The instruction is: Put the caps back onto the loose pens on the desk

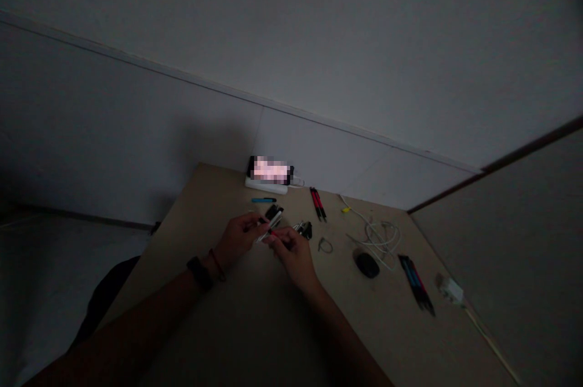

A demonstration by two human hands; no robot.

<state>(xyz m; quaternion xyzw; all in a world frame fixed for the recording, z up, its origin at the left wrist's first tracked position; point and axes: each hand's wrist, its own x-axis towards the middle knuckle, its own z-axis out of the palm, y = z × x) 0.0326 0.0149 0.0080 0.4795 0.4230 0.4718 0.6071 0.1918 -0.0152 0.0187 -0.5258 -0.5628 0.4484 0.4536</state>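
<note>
Left grip pinching a slim white rod-like piece, right grip pinching a small red piece, both mid-surface; can't tell if they're joined

Whole-looking: two slim red-and-black pens on the far side, a bundle of blue, red and black pens at right. Likely undone: small black-and-white pieces just beyond my right grip

Room: open near and left, up to the slanting left edge; right has a black oval mouse and looped white cable

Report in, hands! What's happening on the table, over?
Left fingers, right fingers: close together at slim white piece, red piece. Exact grip too dim to tell. Black thing just beyond; mouse off right.
</note>
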